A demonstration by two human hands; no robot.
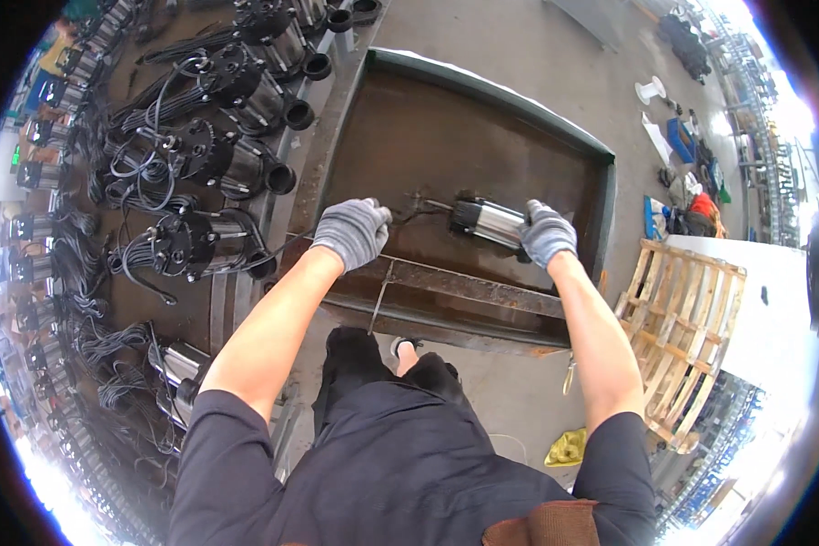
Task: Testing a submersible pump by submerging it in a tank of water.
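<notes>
A submersible pump [488,224] with a shiny steel body and black ends lies on its side over the murky brown water of a rectangular metal tank [491,80]. My right hand [548,234], in a grey knit glove, is closed on the pump's right end. Left of the pump, my gloved left hand [352,234] is closed round a black cable [416,217]. That cable runs toward the pump's left end, and a length also shows left of my fist. My fingers hide the exact grip. How deep the pump sits in the water I cannot tell.
Several similar pumps [237,159] with coiled cables crowd the left side. A metal bar [482,289] crosses the tank's near part. To the right are a wooden pallet [678,337], a blue crate [681,139] and a white spool [650,89]. Yellow cloth [566,448] lies on the floor.
</notes>
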